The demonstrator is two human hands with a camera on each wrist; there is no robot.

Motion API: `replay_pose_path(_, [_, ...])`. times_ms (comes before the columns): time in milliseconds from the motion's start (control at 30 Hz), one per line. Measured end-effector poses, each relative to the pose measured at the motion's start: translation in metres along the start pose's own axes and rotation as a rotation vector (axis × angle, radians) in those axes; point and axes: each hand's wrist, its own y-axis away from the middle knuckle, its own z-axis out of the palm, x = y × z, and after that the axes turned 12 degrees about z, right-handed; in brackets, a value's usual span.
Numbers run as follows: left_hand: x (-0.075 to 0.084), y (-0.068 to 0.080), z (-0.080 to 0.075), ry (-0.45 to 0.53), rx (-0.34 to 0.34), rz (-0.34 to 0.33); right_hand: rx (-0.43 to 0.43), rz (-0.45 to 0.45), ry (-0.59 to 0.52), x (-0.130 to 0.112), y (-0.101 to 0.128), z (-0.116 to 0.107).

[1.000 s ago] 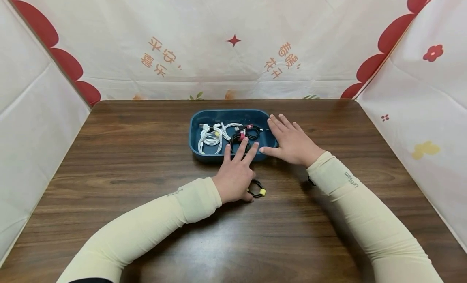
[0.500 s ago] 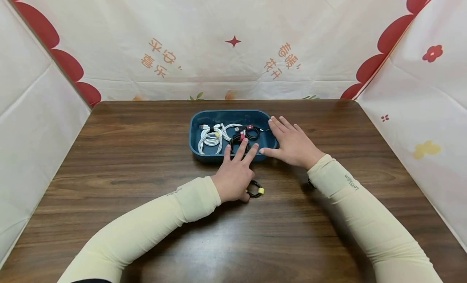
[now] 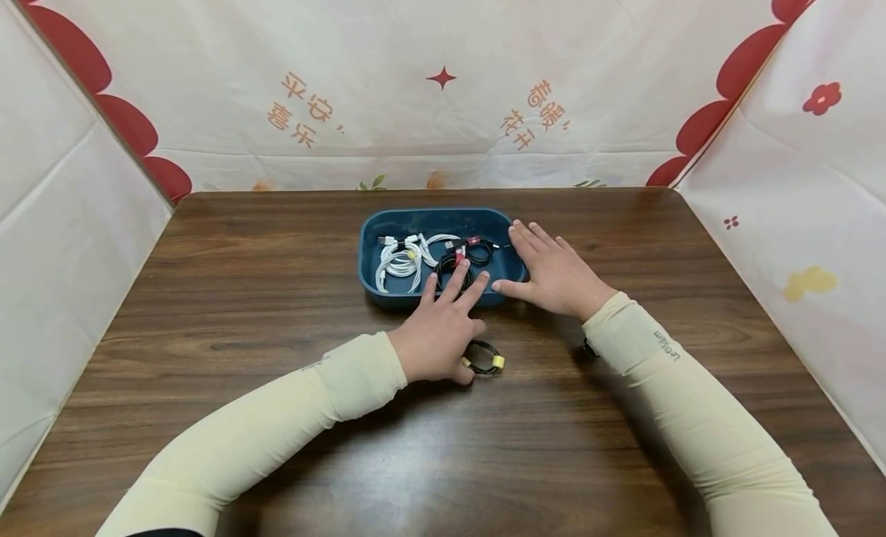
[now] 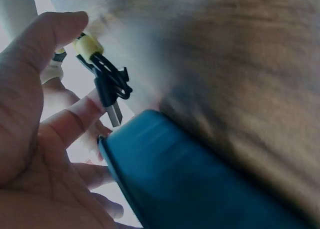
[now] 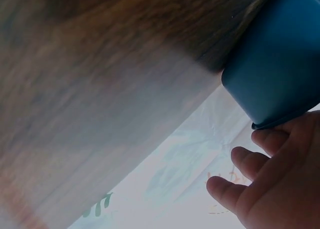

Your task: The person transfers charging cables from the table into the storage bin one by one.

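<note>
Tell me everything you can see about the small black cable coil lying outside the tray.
The small black cable coil is a tight bundle bound by a yellow tie on its right side. It lies flat on the brown wood-grain table, just in front of the blue tray and apart from it. The left hand rests over its left edge, thumb touching it. The left wrist view shows its metal plug.

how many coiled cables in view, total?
5, as far as I can tell: in the blue tray, two white coils and two black coils; one black coil on the table by the left hand. Overlaps may hide more.
</note>
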Motion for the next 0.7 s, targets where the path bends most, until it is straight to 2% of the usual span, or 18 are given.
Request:
replay_pose_path(167, [-0.002,0.009,-0.014,0.002,0.073,0.024,0.002,-0.004,-0.006,0.0,-0.001,0.0])
replay_pose_path(367, [-0.004,0.019,-0.036,-0.047,0.135,0.044,0.009,-0.008,0.002,0.0,-0.001,0.0])
replay_pose_path(533, [-0.011,0.022,-0.057,-0.093,0.122,0.03,-0.003,-0.007,-0.01,0.0,-0.001,0.0])
replay_pose_path(700, [-0.024,0.014,-0.075,-0.086,0.065,0.014,-0.007,0.0,-0.008,0.001,-0.001,0.0])
